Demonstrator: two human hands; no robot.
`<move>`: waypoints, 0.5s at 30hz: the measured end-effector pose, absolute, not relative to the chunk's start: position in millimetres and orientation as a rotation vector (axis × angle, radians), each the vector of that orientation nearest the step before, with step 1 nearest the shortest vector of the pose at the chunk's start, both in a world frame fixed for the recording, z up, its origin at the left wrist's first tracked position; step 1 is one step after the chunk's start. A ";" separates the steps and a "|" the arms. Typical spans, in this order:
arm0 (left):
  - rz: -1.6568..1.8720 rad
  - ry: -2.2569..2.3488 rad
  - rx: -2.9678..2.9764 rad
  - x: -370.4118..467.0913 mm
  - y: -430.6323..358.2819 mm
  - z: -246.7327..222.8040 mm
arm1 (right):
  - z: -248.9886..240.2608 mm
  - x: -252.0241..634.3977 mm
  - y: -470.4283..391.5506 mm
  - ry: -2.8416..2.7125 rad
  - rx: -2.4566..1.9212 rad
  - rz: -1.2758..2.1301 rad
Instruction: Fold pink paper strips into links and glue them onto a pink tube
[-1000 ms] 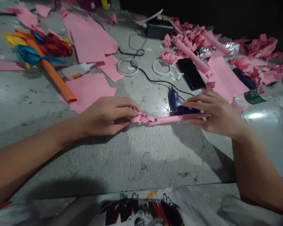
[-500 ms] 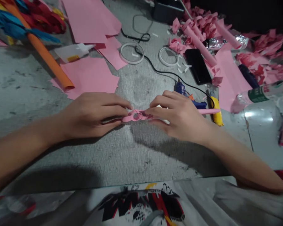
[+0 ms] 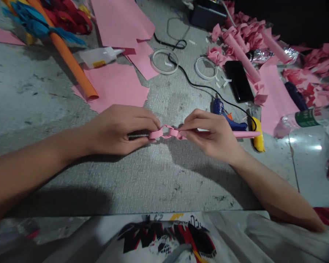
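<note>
2 tape rings [image 3: 165,61], 1 phone [image 3: 238,80]

Grey speckled table [image 3: 159,190], dark bg, dim light w/ glare

Your left hand [image 3: 120,128] comes from the left of the pink paper strip [image 3: 168,132], fingers curled, pinching its end. Your right hand [image 3: 212,133] pinches it from the right. Both forearms lie low, stretched forward.

Grey table [image 3: 159,182] — pink sheets [image 3: 115,86], glue gun [image 3: 230,118].
</note>
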State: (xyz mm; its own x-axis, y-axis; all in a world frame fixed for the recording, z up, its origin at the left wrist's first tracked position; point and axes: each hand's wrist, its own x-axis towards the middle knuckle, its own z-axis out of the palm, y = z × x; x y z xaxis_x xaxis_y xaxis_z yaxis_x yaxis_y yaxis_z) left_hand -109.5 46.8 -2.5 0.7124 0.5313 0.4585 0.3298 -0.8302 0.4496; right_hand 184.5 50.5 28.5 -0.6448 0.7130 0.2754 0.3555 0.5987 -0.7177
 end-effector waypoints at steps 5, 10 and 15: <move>0.790 0.718 2.580 -110.0 45.8 -2.3 | 29.6 184.5 50.8 -2.224 -0.880 0.857; 0.723 0.750 2.587 -111.4 45.1 -1.4 | 31.8 186.2 52.3 -2.211 -0.873 0.856; 0.670 0.754 2.596 -114.0 45.7 0.5 | 37.2 192.9 55.4 -2.142 -0.907 0.918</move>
